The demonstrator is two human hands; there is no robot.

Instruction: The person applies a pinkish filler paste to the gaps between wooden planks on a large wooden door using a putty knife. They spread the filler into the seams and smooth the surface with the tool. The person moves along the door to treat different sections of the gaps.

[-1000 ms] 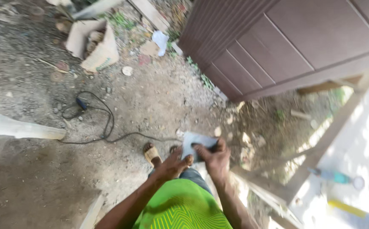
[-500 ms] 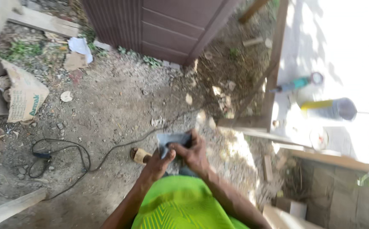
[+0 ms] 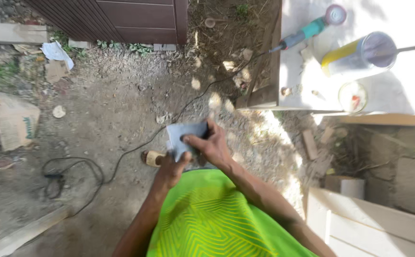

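Head view: both hands meet in front of the person's green shirt (image 3: 217, 219) on a grey-blue sheet (image 3: 184, 138), which looks like sandpaper or thin card, though the surface is too blurred to tell. The left hand (image 3: 172, 169) is closed on the sheet's lower edge from below; the right hand (image 3: 212, 145) is clamped on its right side, thumb pressed across the face. The sheet is held in the air above the dirt ground (image 3: 121, 104), well apart from the pale table (image 3: 407, 95) at upper right.

A black cable (image 3: 121, 162) runs across the ground just beside the sandalled foot (image 3: 151, 158) and loops at the left; I judge it could catch a foot if the person steps while looking at the sheet. The cable leads up towards a teal power tool (image 3: 307, 32) lying on the table, so a snag might drag that tool off.

Containers: a yellow and clear cylinder (image 3: 360, 56) lies on its side on the table, contents not discernible. A small round tub (image 3: 353, 96) beside it holds something red. A torn paper sack (image 3: 10, 121) lies slumped at far left, contents hidden.
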